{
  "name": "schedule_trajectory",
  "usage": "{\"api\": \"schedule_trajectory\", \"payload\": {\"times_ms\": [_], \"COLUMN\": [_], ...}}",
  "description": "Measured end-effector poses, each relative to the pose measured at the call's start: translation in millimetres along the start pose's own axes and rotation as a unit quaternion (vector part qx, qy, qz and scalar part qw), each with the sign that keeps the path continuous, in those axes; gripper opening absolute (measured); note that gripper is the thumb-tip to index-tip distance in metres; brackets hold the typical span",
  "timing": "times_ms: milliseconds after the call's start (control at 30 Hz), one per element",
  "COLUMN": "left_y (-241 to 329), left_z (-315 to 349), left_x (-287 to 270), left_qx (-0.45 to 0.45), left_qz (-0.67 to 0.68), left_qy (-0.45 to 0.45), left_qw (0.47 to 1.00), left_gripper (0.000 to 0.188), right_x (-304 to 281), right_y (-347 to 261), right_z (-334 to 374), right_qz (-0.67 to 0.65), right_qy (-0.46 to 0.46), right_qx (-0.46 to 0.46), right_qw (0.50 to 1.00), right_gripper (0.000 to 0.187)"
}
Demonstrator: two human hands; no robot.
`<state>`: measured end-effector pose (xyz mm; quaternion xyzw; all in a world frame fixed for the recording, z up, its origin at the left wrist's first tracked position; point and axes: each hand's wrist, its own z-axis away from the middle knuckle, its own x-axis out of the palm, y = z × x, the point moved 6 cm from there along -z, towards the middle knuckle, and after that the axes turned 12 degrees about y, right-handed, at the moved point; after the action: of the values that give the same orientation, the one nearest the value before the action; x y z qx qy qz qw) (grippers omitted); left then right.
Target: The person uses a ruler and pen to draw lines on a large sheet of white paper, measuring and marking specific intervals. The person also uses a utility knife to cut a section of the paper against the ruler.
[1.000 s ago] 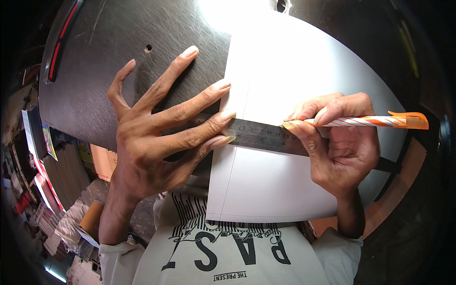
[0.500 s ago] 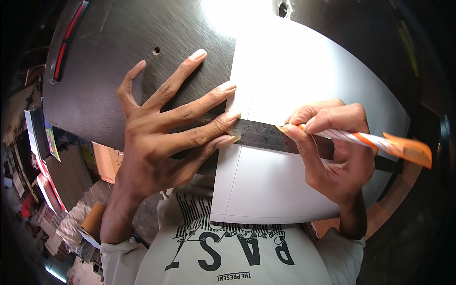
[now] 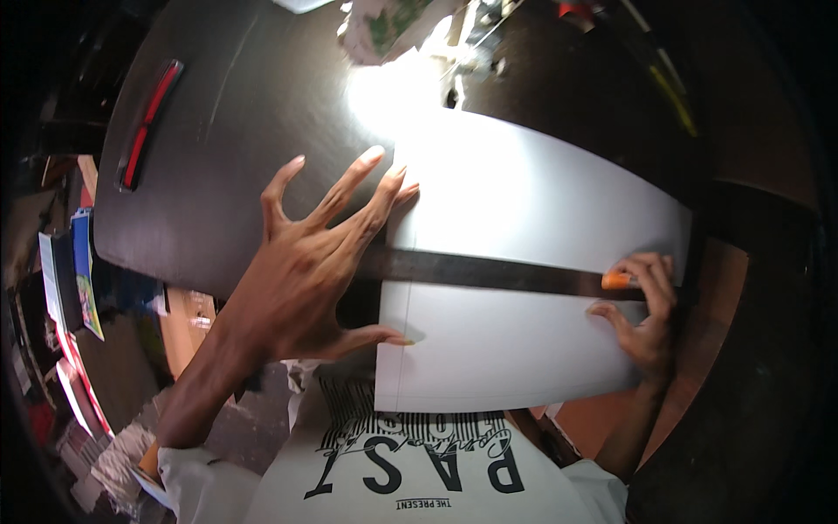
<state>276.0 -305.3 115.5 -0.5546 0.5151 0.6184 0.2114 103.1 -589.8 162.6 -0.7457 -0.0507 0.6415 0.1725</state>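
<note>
Right hand [image 3: 644, 319] slid to sheet [image 3: 524, 210] edge on dark tabletop [image 3: 218, 131].

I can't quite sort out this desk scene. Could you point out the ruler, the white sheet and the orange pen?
ruler [image 3: 506, 272], head view, middle of the dark strip across the sheet.
white sheet [image 3: 524, 210], head view, bare upper half.
orange pen [image 3: 616, 280], head view, the bit showing in the right hand.
</note>
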Motion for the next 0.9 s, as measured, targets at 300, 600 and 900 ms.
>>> {"api": "schedule_trajectory", "payload": {"times_ms": [300, 600, 900], "left_y": [-55, -92, -36], "left_z": [-28, -67, 22], "left_x": [-27, -33, -9], "left_qx": [0.028, 0.039, 0.006], "left_qz": [-0.09, -0.006, 0.112], "left_qy": [0.045, 0.069, 0.085], "left_qw": [0.995, 0.997, 0.99], "left_gripper": [0.102, 0.073, 0.045], "right_x": [-36, -1, 21], "right_y": [77, 33, -18], "right_z": [33, -2, -6], "right_qz": [-0.144, -0.145, -0.06], "right_qy": [0.186, 0.12, 0.214], "right_qx": [0.152, 0.143, 0.06], "right_qw": [0.96, 0.972, 0.973], "right_gripper": [0.017, 0.032, 0.03]}}
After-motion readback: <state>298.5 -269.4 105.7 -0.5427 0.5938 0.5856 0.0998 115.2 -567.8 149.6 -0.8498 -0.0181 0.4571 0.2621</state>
